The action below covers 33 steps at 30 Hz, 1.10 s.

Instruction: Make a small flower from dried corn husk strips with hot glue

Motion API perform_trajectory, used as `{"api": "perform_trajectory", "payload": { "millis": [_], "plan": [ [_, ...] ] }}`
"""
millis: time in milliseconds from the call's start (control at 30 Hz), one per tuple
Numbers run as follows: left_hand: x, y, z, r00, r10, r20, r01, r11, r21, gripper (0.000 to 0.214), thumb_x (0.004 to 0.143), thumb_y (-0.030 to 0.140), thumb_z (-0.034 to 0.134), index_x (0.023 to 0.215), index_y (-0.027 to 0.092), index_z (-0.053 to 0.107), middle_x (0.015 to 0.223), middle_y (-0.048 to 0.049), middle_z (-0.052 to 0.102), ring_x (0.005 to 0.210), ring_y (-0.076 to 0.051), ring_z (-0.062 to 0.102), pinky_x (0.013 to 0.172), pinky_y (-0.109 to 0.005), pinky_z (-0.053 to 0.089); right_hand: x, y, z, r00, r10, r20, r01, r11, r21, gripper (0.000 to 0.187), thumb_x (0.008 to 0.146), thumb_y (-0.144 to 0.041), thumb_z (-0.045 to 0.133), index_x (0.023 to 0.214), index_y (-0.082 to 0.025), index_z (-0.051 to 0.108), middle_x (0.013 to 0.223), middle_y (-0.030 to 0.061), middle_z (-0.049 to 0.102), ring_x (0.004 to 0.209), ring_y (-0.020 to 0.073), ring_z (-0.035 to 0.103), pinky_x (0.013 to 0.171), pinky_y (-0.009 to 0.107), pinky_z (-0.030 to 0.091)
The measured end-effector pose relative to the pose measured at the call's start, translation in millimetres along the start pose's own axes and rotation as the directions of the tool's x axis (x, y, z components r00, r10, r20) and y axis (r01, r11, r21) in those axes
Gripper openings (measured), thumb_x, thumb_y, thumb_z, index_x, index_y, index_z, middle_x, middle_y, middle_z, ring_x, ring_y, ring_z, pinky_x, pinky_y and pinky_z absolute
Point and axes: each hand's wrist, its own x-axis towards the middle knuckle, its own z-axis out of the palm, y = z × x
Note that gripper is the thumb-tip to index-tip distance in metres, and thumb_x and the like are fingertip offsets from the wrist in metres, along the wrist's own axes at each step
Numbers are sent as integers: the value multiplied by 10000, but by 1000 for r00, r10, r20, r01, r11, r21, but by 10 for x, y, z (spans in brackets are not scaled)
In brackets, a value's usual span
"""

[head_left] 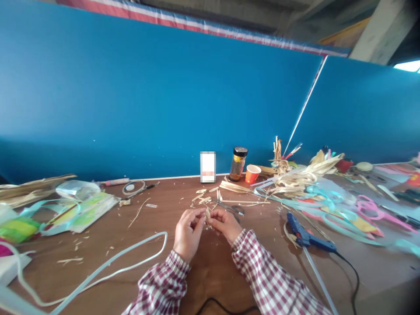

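Over the middle of the brown table (210,271), my left hand (188,232) and my right hand (225,224) meet, both in checked sleeves. Together their fingers pinch a small pale piece of dried husk (207,215). Both hands are closed on it. Loose husk scraps (204,197) lie just beyond the fingers, and a pair of scissors (229,206) lies behind my right hand.
A blue glue gun (303,234) with a black cord lies to the right. A heap of dried husks (300,175), coloured strips, pink scissors (372,208), an orange cup (252,173) and a jar (238,163) stand behind. White tubing (108,267) and plastic bags (78,210) lie left. A blue wall backs the table.
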Motion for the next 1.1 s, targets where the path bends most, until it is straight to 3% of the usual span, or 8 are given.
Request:
{"api": "perform_trajectory", "payload": {
  "millis": [267, 567, 767, 1000, 1100],
  "plan": [
    [22, -2, -37, 999, -7, -45, 12, 995, 100, 127, 788, 254, 528, 789, 186, 636, 804, -36, 603, 620, -137, 549, 575, -256, 454, -18, -28, 16, 1000, 21, -22, -21, 1000, -19, 303, 630, -383, 723, 775, -153, 589, 564, -43, 578, 431, 55, 458, 365, 161, 301],
    [14, 2, -22, 997, -44, -59, 50, 993, 106, 155, 782, 283, 502, 794, 190, 625, 880, -65, 633, 687, -166, 580, 613, -280, 470, -5, -15, -3, 999, 37, -27, -38, 999, -19, 332, 625, -416, 717, 780, -152, 587, 590, -38, 589, 455, 76, 521, 393, 177, 377],
    [-2, -7, -17, 986, -159, -54, 164, 982, 97, 191, 756, 327, 533, 810, 180, 642, 757, -43, 657, 523, -131, 531, 542, -264, 451, -14, -14, 4, 998, 56, -37, -56, 998, -13, 346, 614, -403, 727, 806, -146, 599, 565, -47, 584, 462, 77, 527, 422, 187, 411],
    [-18, -47, 25, 971, -239, -8, 238, 970, -55, 250, 701, 366, 615, 857, 171, 609, 646, -4, 616, 449, -100, 466, 452, -212, 381, -10, -10, -5, 998, 66, -24, -67, 998, -19, 348, 616, -415, 723, 811, -151, 609, 587, -36, 599, 460, 79, 526, 430, 194, 411],
    [-9, -39, 31, 965, -262, 25, 263, 952, -158, 291, 684, 372, 634, 887, 166, 596, 758, -25, 643, 452, -85, 478, 446, -201, 380, -12, -11, -5, 998, 58, -18, -58, 998, -29, 346, 628, -421, 714, 814, -150, 608, 590, -32, 601, 457, 78, 522, 426, 192, 406]
  ]
}}
